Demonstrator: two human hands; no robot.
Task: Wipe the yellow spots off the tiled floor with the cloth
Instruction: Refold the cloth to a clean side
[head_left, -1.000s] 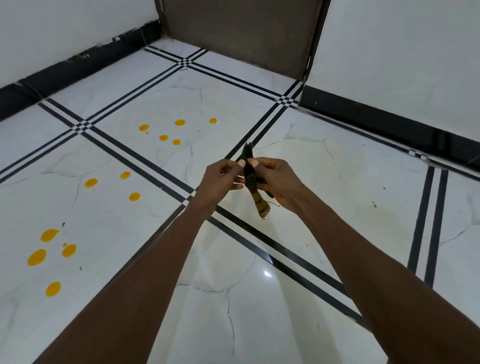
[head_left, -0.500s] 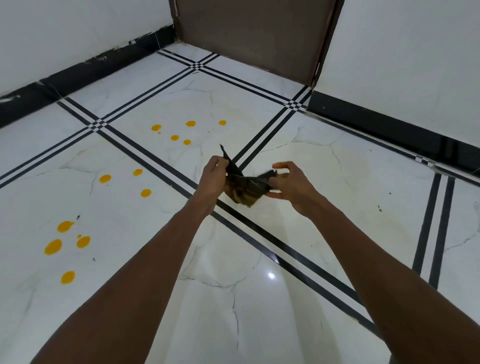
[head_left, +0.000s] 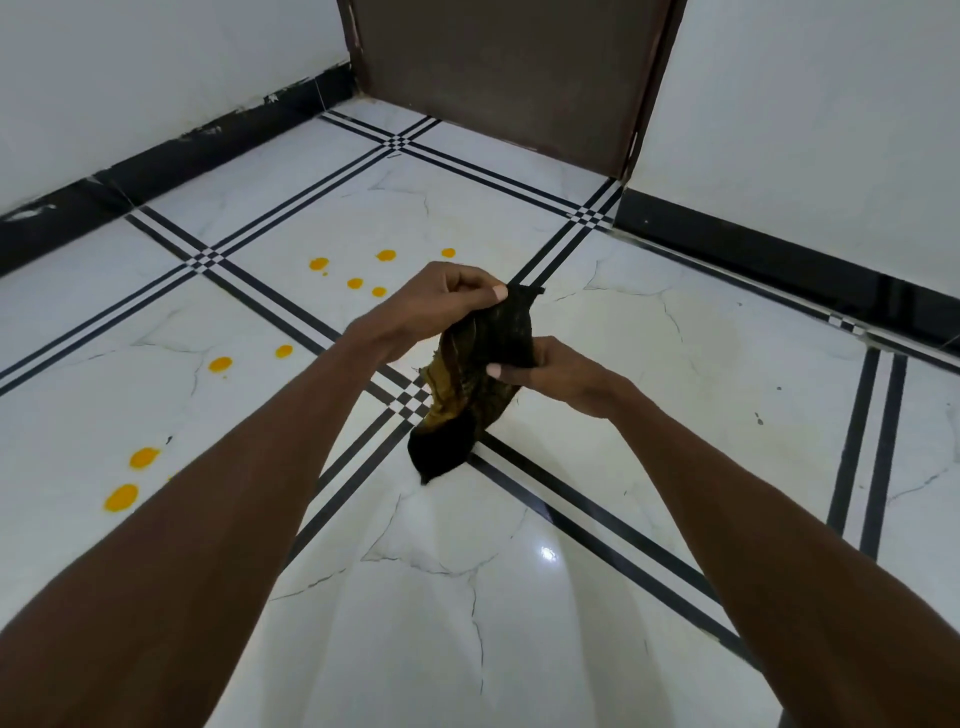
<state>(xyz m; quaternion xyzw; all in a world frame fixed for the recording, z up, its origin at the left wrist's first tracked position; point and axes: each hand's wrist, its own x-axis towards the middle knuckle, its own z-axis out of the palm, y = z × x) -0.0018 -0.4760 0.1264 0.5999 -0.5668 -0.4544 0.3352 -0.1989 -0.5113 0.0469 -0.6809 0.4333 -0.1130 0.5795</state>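
A dark cloth with ochre-yellow patches hangs in the air between both hands, above the white tiled floor. My left hand pinches its upper corner. My right hand grips its right edge lower down. The cloth's loose black end dangles below them. Several yellow spots lie on the floor to the left: a far group, a middle pair, and a near group partly hidden behind my left forearm.
A brown door stands in the far corner between white walls with black skirting. Black double lines cross the marble-look tiles under my hands.
The cloth has gone from a twisted strip to spread out and now hangs lengthwise. My left hand rose to its top corner and my right hand dropped to its side. The camera moved closer.
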